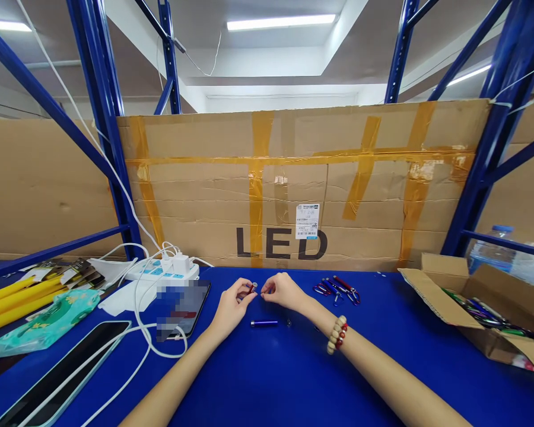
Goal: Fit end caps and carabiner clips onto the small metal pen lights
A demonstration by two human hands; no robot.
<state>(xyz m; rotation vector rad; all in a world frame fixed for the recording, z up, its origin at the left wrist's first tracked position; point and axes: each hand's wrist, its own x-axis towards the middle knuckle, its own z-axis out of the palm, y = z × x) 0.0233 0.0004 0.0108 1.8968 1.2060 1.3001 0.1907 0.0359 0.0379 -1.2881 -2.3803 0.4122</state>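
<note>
Behind the cylinder [264,324] on the table [267,379], I am holding my left hand [229,305] and right hand [288,292]; a phone [194,311] is lying to its left, carabiners [345,286] and a carton [485,347] to its right, cardboard [196,196] standing farther behind.

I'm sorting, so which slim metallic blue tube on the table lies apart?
The blue tube between the forearms; the other blue ones lie clustered with red ones right of the right hand.

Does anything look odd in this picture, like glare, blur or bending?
In the head view, the ceiling tube glows white; glare whitens the right-hand tape; blocky pixels hide part of the phone nearest the left hand; the blue posts splay outward at the top, perhaps from a wide lens.
</note>
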